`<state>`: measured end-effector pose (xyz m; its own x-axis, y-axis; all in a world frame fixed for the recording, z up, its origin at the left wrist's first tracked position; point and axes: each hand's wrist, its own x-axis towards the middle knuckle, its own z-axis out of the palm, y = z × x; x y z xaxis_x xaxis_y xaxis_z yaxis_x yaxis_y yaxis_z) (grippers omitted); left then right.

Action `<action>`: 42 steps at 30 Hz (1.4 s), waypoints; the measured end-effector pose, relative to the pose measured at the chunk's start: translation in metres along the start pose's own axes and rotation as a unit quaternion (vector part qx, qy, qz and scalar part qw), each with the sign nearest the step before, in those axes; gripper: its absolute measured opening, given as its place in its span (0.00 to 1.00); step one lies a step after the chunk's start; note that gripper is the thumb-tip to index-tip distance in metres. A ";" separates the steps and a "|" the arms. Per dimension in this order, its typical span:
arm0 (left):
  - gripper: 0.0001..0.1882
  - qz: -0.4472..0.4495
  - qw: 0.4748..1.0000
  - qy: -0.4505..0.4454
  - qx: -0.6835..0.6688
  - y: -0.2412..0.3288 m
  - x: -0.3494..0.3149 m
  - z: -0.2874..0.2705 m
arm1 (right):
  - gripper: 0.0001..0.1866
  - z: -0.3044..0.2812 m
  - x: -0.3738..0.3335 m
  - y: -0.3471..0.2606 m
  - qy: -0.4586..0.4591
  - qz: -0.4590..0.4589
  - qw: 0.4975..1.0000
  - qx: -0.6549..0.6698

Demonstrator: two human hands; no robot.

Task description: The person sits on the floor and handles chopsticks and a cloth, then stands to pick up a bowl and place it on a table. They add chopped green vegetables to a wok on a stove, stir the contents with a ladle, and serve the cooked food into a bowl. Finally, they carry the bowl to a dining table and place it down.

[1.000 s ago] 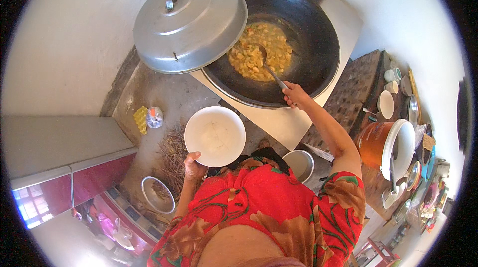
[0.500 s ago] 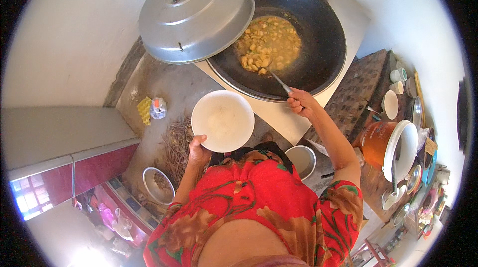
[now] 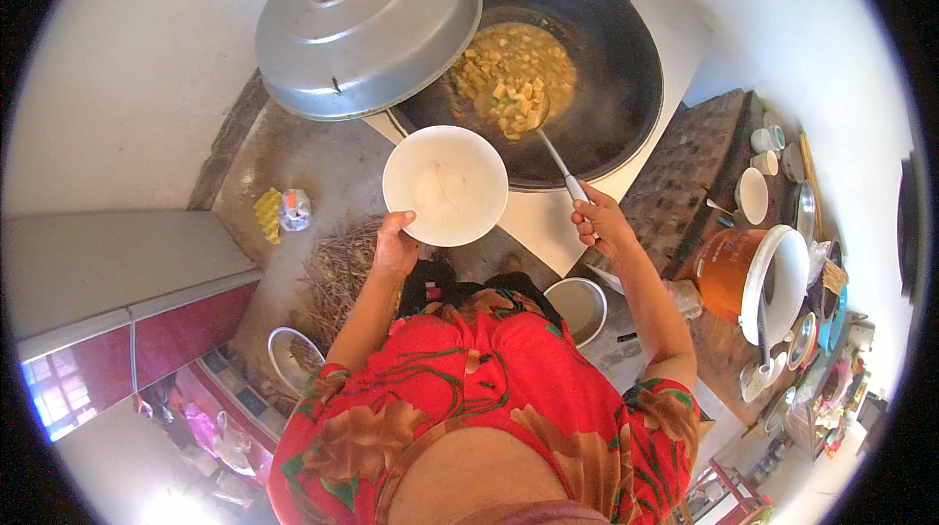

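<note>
Clenched round the handle of a long silver-grey metal ladle (image 3: 559, 161), the right hand (image 3: 603, 222) sits just outside the near side of a wide, round black wok (image 3: 621, 65). From my remote seat I see the ladle's scoop at the near edge of a yellow-brown stew of pale chunks (image 3: 523, 60) inside the wok. The left hand (image 3: 396, 246) grips a round white bowl (image 3: 445, 182) by its near-left rim, thumb over the edge, hollow facing up. In my view the bowl overlaps the wok's near-left rim; I cannot tell whether they touch. A domed silver-grey metal lid (image 3: 367, 26) overlaps the wok's left side. Dry brown sticks (image 3: 337, 275) lie on the grey floor (image 3: 313, 168).
</note>
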<state>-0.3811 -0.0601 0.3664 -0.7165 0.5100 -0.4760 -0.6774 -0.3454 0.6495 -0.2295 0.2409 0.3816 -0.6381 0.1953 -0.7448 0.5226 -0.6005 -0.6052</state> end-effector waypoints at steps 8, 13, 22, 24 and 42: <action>0.37 -0.011 1.000 -0.009 0.000 -0.002 -0.006 -0.003 | 0.32 -0.004 0.010 0.038 -0.006 -0.057 0.993 0.103; 0.39 -0.003 1.000 -0.010 0.002 -0.004 -0.012 -0.008 | 0.32 0.008 0.013 0.049 -0.017 -0.102 0.986 0.127; 0.39 -0.005 1.000 -0.005 -0.011 -0.009 -0.011 -0.006 | 0.31 0.028 0.028 0.047 -0.078 -0.145 0.964 0.209; 0.39 -0.003 1.000 -0.006 -0.006 -0.010 -0.009 -0.006 | 0.31 0.029 0.028 0.045 -0.086 -0.145 0.964 0.206; 0.31 -0.017 0.998 -0.020 0.059 -0.007 0.050 0.050 | 0.31 0.010 -0.050 -0.009 -0.006 -0.104 0.992 0.067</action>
<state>-0.4035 0.0072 0.3680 -0.6847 0.5515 -0.4764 -0.6750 -0.2333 0.7000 -0.2076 0.2284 0.4272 -0.7319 0.3173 -0.6030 0.2990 -0.6456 -0.7027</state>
